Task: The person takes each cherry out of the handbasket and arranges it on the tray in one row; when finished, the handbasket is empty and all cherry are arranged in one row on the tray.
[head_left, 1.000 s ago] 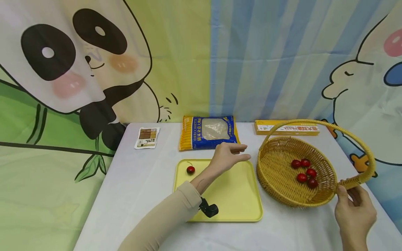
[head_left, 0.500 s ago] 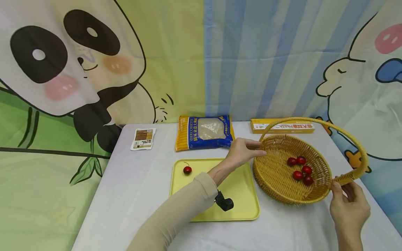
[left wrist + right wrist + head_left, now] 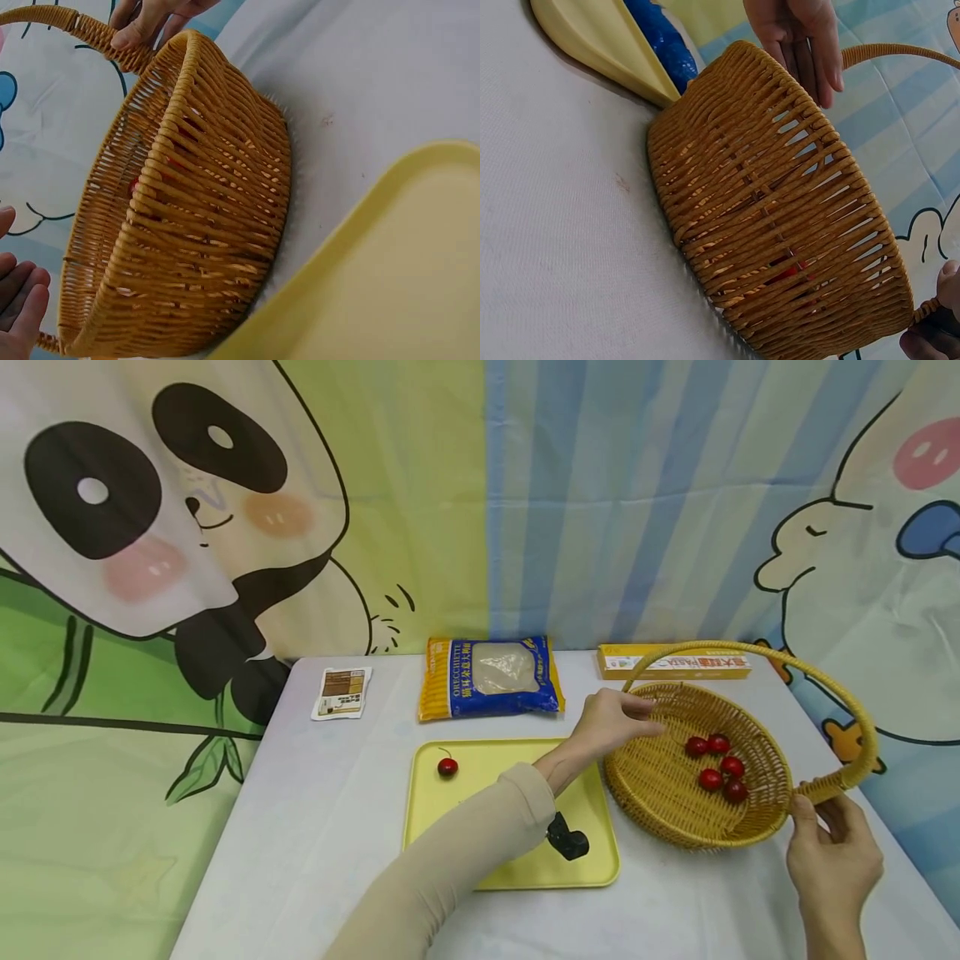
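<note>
A round woven wicker basket [image 3: 660, 777] with an arched handle [image 3: 840, 693] stands on the right, tilted toward me. Several red cherries [image 3: 720, 768] lie together in its right half. My right hand [image 3: 836, 856] pinches the foot of the handle at the basket's right side. Over the basket's left rim reaches my left hand [image 3: 618, 718], thumb apart from extended fingers, nothing visible between them; the right wrist view shows those fingers [image 3: 802, 60] just past the rim. Left of the basket, a single cherry with a stem [image 3: 447, 767] sits on a yellow tray [image 3: 423, 827].
Behind the tray lies a blue and yellow orecchiette bag [image 3: 491, 678]. A slim yellow pasta box [image 3: 675, 662] is at the back right, behind the basket handle. A small white packet [image 3: 342, 693] lies back left. A printed curtain [image 3: 420, 527] hangs behind the table.
My left hand has moved right, from above the tray to over the basket's left side. The right hand keeps its grip on the handle. The head view has shifted slightly.
</note>
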Available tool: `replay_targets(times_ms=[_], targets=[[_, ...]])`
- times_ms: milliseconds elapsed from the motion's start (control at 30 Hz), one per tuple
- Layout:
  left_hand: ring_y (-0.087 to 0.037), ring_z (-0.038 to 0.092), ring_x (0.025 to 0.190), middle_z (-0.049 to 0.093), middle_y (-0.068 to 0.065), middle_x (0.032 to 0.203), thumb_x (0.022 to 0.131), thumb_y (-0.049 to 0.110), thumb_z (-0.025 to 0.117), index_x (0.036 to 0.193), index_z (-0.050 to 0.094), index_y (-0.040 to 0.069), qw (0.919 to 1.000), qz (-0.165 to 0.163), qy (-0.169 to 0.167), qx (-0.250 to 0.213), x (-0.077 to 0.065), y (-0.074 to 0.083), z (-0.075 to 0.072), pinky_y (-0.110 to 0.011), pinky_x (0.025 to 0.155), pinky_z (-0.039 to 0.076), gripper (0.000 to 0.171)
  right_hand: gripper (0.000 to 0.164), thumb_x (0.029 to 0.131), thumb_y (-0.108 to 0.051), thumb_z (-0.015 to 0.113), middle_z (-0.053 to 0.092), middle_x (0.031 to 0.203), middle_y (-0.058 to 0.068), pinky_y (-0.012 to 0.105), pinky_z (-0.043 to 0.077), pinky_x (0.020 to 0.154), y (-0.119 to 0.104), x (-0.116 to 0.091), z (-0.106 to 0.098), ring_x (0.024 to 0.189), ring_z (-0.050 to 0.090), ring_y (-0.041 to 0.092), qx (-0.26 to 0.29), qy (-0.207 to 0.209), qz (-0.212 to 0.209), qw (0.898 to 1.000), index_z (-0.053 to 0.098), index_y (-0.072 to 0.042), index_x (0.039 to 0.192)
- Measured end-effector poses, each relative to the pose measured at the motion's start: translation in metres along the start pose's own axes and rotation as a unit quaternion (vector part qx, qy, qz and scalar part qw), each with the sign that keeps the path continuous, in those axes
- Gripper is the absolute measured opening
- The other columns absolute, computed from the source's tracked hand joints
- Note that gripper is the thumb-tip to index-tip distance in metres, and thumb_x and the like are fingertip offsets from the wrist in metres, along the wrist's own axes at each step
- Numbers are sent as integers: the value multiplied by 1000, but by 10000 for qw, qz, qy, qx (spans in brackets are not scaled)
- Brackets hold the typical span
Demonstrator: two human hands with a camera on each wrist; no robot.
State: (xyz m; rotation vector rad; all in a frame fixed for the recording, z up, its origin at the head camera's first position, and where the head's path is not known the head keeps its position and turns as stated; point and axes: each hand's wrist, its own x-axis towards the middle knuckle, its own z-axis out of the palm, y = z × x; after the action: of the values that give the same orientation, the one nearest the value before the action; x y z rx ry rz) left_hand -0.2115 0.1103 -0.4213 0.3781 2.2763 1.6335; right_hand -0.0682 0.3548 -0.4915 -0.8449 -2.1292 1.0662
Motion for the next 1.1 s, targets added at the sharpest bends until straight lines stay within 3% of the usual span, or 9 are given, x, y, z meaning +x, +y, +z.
replay_targets(times_ms=[233,400,633,833,1100], targets=[[-3,69,95,78,6,114,89,26,86,120,80,20,9999,-73,-42,-102,8,4,17,-22,79,59,33,42,107,-27,60,63,146,2,11,47,105,-1,0,-1,128,58,-3,-62,-53,96,9999,57,-25,149],[-5,68,96,77,9,110,87,27,88,114,82,23,9991,-386,136,-110,17,3,29,-23,79,58,28,43,108,-27,57,61,148,4,14,47,107,-2,-1,-1,133,57,2,-141,-132,236,9995,55,-27,151],[-8,65,102,74,16,102,83,31,92,103,84,27,9967,-692,420,23,31,9,44,-25,80,57,23,43,108,-26,57,61,148,7,14,47,107,0,-2,-1,135,57,4,-197,-66,75,9998,55,-24,151],[-7,68,94,75,17,106,83,28,92,104,84,26,9957,-822,419,-11,30,19,51,-25,75,57,23,43,108,-26,58,61,149,5,14,47,107,0,0,-1,136,57,4,-211,-72,118,9997,55,-26,151],[-8,69,95,75,15,107,83,25,92,104,84,22,9936,-1000,486,-175,37,17,58,-27,76,58,23,43,108,-26,57,61,148,6,15,48,106,-1,-2,2,137,57,6,-199,-92,57,9997,55,-24,151]])
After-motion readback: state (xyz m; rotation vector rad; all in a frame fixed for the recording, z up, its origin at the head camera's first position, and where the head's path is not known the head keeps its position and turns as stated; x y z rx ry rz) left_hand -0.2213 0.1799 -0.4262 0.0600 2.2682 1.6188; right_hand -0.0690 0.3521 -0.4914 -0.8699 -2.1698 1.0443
